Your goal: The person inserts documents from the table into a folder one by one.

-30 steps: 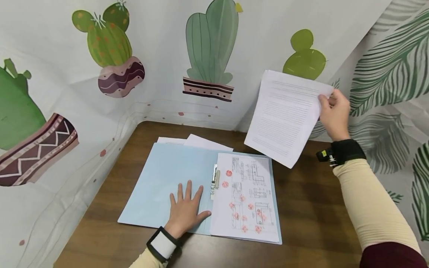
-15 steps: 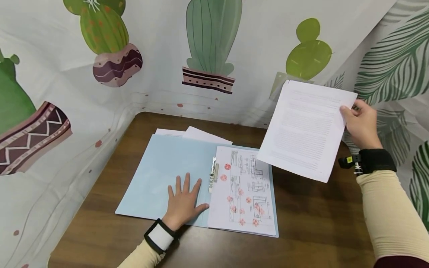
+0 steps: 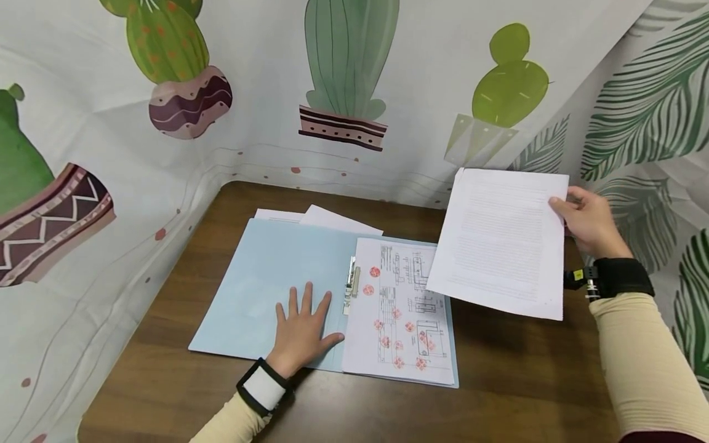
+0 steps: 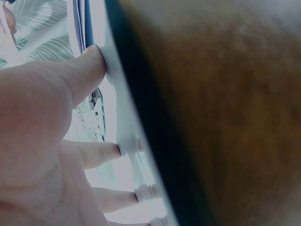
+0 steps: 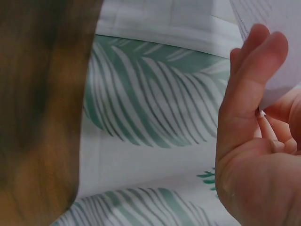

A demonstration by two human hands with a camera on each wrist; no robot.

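Observation:
A light blue folder (image 3: 271,271) lies open on the table. My left hand (image 3: 301,332) rests flat on its left cover, fingers straight and spread, the thumb pointing toward the spine. Beside the spine sits a metal clip (image 3: 351,286). On the folder's right side lies a stack of paper with a technical drawing (image 3: 376,344) and red stamp marks on top. My right hand (image 3: 592,220) pinches the upper right edge of a printed sheet (image 3: 498,240), held raised over the folder's right edge. In the right wrist view, the right hand (image 5: 258,127) grips the paper between thumb and fingers.
White papers (image 3: 338,219) stick out from behind the folder's top edge. The brown wooden table (image 3: 515,381) extends to the right and front. A cloth with cactus and leaf prints (image 3: 260,74) hangs behind the table.
My right hand has carried the printed sheet right, then lowered it, so it now hangs over the folder's right edge. My left hand stays flat on the cover. The head view has shifted slightly.

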